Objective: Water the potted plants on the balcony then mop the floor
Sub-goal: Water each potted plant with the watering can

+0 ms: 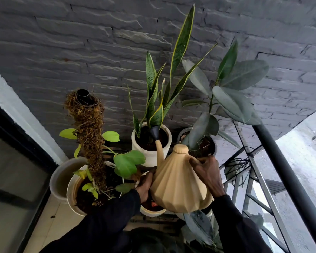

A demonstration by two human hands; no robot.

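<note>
A beige ribbed watering can (177,183) hangs over the pots, tilted forward. Its black spout tip (154,133) sits over the soil of the white pot (148,154) that holds a snake plant (171,75). My right hand (207,175) grips the can's handle at its right side. My left hand (144,185) presses against the can's lower left side, supporting it. A rubber plant (232,92) grows from a dark pot (211,143) at the right. A climber on a moss pole (88,128) stands in a cream pot (71,194) at the left.
An empty grey pot (59,178) stands behind the cream one. A small white pot (151,210) sits beneath the can. A grey brick wall (98,52) backs the plants. A metal railing (290,179) runs along the right. A glass door (13,170) is at left.
</note>
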